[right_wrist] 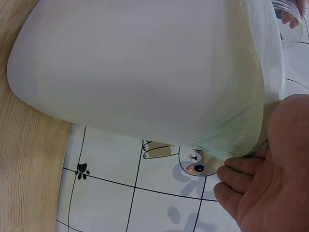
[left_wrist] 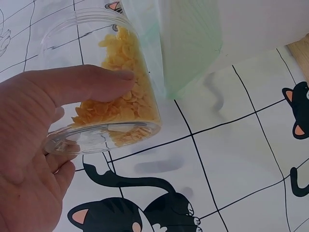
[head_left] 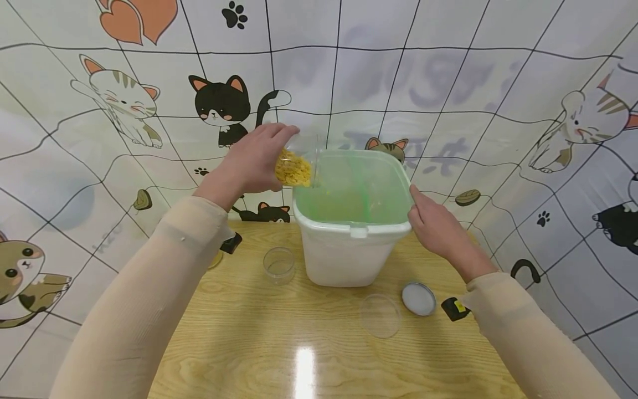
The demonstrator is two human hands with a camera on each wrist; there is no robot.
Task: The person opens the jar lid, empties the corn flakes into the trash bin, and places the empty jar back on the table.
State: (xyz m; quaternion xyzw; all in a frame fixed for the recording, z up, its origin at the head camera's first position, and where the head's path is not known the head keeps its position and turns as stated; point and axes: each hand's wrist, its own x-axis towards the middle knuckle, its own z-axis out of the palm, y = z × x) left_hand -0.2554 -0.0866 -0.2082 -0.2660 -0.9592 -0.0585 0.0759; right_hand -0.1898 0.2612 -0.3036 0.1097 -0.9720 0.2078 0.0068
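My left hand (head_left: 256, 160) holds a clear jar (left_wrist: 99, 133), its thumb across the side. Yellow flakes (head_left: 293, 169) fill part of the jar and lie toward one side. The jar is tilted, its mouth over the left rim of a white trash bin (head_left: 349, 257). A pale green bag (head_left: 339, 194) lines the bin and folds over its rim. At the bin's right rim my right hand (head_left: 438, 224) grips the edge, its fingers (right_wrist: 241, 169) against the outside. Part of that grip is hidden.
An uncovered clear jar (head_left: 279, 266) stands left of the bin on the wooden table (head_left: 259, 354). In front lie a clear disc (head_left: 380, 316) and a round silver-edged lid (head_left: 418, 298). A wall covering with cartoon cats (head_left: 221, 105) rises behind and at both sides.
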